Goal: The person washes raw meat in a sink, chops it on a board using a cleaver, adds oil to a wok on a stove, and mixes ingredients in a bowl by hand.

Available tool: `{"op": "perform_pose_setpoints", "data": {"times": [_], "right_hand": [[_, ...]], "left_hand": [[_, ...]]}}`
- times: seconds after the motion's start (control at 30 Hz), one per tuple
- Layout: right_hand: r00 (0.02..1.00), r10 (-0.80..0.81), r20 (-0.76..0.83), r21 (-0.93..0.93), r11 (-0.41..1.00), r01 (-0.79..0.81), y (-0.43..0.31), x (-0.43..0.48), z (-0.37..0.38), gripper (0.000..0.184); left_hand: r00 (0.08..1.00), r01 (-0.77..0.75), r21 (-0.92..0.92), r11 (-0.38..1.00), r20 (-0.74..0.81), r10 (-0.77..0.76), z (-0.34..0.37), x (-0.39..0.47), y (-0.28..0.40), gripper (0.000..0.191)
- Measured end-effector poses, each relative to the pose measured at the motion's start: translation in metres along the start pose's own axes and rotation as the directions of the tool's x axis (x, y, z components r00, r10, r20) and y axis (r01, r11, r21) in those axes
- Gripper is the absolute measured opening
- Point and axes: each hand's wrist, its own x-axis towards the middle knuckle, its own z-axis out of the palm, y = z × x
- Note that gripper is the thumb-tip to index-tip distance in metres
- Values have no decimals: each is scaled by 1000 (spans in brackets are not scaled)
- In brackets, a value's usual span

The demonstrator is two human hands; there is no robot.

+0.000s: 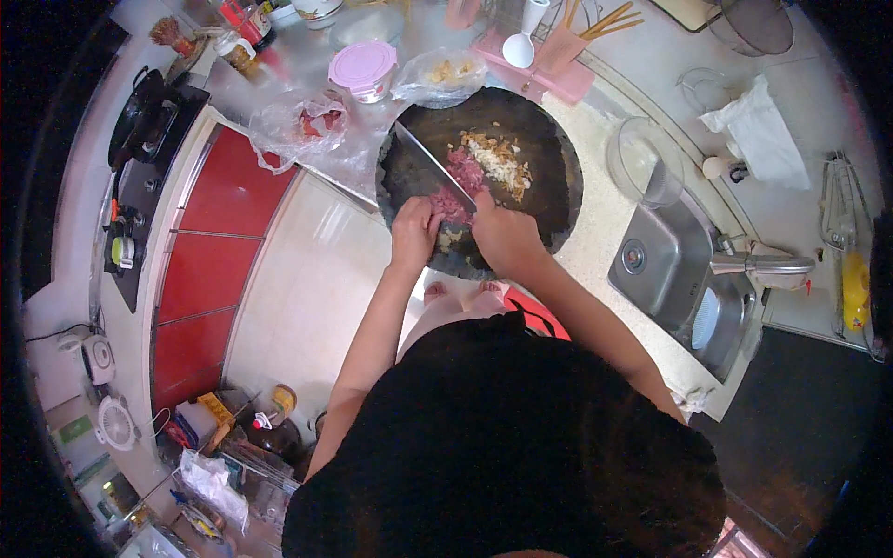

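My right hand (507, 234) grips a kitchen knife (436, 164), whose blade points to the upper left over a round, dark chopping board (558, 171). Chopped raw meat (465, 171) lies on both sides of the blade. My left hand (414, 234) is at the board's near left part with its fingers bent against the meat; whether they pinch any is hard to tell. Beyond the meat, to the right, sit a heap of chopped white bits (499, 166) and some brown chopped pieces (522, 183).
Behind the board are a plastic bag with red pieces (321, 122), a container with a pink lid (363, 66), a clear bag (439, 73) and a pink utensil holder (560, 51). Rightward stand a clear bowl (645, 157) and a steel sink (663, 251). A gas hob (157, 146) is leftward.
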Motion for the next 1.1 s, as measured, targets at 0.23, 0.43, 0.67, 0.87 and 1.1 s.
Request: {"op": "perform_pose_setpoints", "data": {"times": [0.23, 0.43, 0.67, 0.87, 1.1], "right_hand": [[996, 22, 86, -49, 999, -18, 8, 4, 27, 16], [1000, 10, 30, -66, 998, -8, 18, 6, 33, 13], [998, -39, -55, -99, 995, 33, 29, 14, 37, 14], [1000, 18, 13, -70, 997, -17, 14, 9, 34, 14], [998, -33, -51, -15, 999, 33, 1, 1, 26, 14]], "left_hand": [[998, -61, -27, 998, -18, 61, 0, 0, -5, 15], [994, -103, -17, 995, 25, 103, -3, -8, -6, 18], [995, -96, 20, 995, -15, 96, 8, 11, 7, 19], [1000, -7, 21, 1000, 18, 6, 6, -5, -1, 14], [995, -102, 15, 995, -4, 102, 1, -6, 0, 11]]}}
